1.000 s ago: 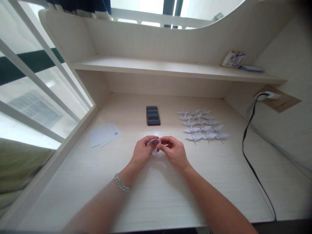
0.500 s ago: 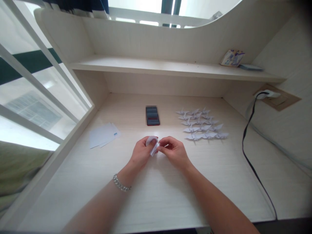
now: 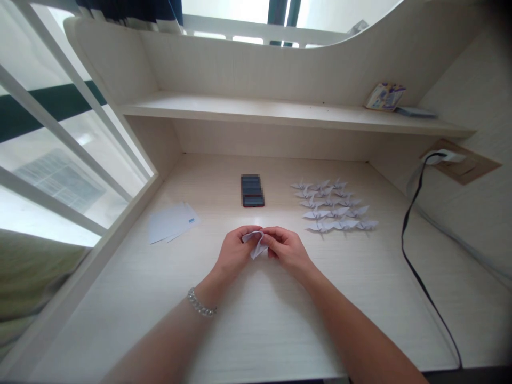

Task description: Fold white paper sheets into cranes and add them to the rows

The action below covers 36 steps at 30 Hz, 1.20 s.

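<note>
A partly folded piece of white paper (image 3: 258, 248) is held between both hands, just above the desk (image 3: 256, 330). My left hand (image 3: 236, 249) pinches its left side, thumb on top. On the right side, my right hand (image 3: 286, 248) grips it between thumb and fingers. Part of the paper is hidden behind the fingers. To the right of my hands stand several folded white paper cranes (image 3: 334, 205), set in rows. Flat sheets of white paper (image 3: 170, 221) lie overlapping on the left, one with a small blue mark.
Beyond my hands lies a dark phone (image 3: 253, 191) with a blurred screen. A black cable (image 3: 408, 250) runs from the wall socket (image 3: 460, 160) down the desk's right side. A shelf (image 3: 280, 109) spans the back, bearing a small colourful packet (image 3: 385, 97).
My right hand has closed in on the paper and now grips it alongside my left. The paper's folds look wider apart. The whole view has shifted slightly.
</note>
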Tool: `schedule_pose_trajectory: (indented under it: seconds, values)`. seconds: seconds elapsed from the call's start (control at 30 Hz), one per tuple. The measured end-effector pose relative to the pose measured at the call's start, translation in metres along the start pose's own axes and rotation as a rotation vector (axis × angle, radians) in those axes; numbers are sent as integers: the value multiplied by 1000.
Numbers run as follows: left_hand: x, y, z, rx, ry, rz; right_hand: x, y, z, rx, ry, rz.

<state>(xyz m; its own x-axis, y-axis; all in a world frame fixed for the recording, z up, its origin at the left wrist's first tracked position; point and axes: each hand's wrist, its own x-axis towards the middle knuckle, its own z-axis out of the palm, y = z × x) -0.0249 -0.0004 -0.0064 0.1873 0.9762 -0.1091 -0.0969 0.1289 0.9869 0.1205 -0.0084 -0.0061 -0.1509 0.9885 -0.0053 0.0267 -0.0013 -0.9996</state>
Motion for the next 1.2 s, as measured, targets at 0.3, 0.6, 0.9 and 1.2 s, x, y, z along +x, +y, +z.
schedule_pose_trajectory:
  seconds: [0.3,0.6,0.9,1.2]
  values:
    - [1,0,-4,166,-1,43,2,2,-4,7,4,16]
    - [3,-5,-4,94,-75,7,-5,-5,-4,-223,106,-46]
    - [-1,-1,-2,82,-146,2,-4,-6,-3,-146,76,29]
    - [0,-1,-1,110,-197,-89,-6,-10,-10,-434,73,-137]
